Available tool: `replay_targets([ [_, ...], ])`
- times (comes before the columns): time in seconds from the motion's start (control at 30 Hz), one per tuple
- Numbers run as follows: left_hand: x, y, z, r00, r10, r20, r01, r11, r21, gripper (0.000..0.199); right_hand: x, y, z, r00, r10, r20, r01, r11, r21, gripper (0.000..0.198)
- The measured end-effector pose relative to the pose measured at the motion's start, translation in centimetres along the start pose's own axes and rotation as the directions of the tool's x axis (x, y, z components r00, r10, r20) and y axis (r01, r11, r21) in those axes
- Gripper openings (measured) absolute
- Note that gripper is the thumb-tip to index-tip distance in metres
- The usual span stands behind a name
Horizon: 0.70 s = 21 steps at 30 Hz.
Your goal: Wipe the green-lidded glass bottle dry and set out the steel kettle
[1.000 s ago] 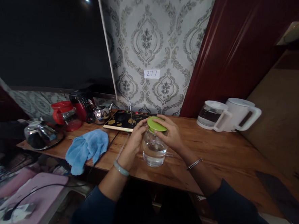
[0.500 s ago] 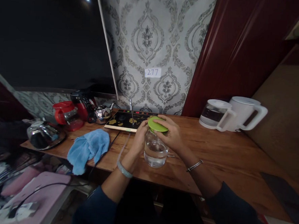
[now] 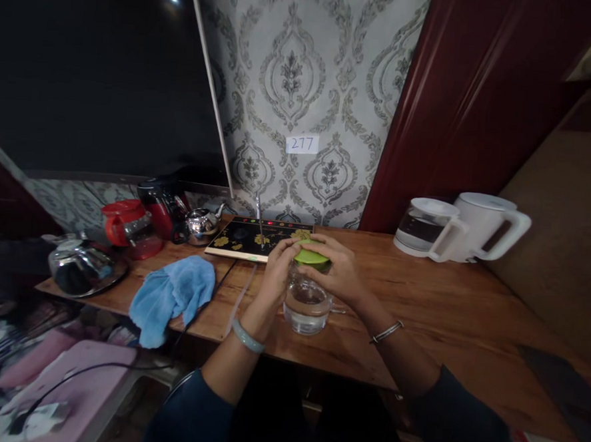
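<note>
Compared with half a second earlier, the green lid sat lower and flatter on the glass jar, and more of it was covered: the right hand had closed further over its top, fingers curled around the far rim, where before most of the green disc showed. The left hand had also moved up, its fingers pressed against the lid's left edge and the jar's neck instead of lower on the glass. Jar, table and everything else kept their places.

The wooden table ran out of view at the right, and its near left corner dropped into dim clutter that could not be made out. The person's sleeves were cut off by the bottom edge. The jar's mouth and the seat of the lid were hidden under both hands, so whether the lid was fully seated could not be told.

The white kettle stood at the far right with its contents unseen; just beside it the glass carafe held dark liquid. The steel kettle at the left edge and the red pot behind it were too dark to read inside. The blue cloth lay between them and the jar, which stood near the table's front edge and held clear water in its lower half.
</note>
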State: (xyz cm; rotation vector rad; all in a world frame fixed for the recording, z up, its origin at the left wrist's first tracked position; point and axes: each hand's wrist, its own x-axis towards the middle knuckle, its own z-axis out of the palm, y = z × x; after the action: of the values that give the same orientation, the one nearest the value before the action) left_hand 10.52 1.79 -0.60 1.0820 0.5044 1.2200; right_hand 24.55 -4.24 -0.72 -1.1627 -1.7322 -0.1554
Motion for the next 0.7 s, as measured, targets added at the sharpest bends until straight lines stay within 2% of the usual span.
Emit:
replay_targets([
  [0.23,-0.5,-0.4,-0.2,0.999,0.042,-0.002,-0.042,0.999,0.019,0.03,-0.5,0.4,-0.4,0.995,-0.041,0.088,0.036,0.998,0.051,0.064],
  [0.57,-0.6,-0.2,-0.4,0.999,0.039,0.032,-0.041,0.997,0.067,0.027,-0.9,-0.2,-0.5,0.995,-0.03,0.092,0.033,0.999,-0.028,0.053],
  [0.7,-0.5,-0.3,-0.8,0.999,0.034,0.041,-0.037,0.996,0.083,0.03,-1.2,-0.5,-0.4,0.995,-0.021,0.097,0.031,0.995,-0.097,0.056],
])
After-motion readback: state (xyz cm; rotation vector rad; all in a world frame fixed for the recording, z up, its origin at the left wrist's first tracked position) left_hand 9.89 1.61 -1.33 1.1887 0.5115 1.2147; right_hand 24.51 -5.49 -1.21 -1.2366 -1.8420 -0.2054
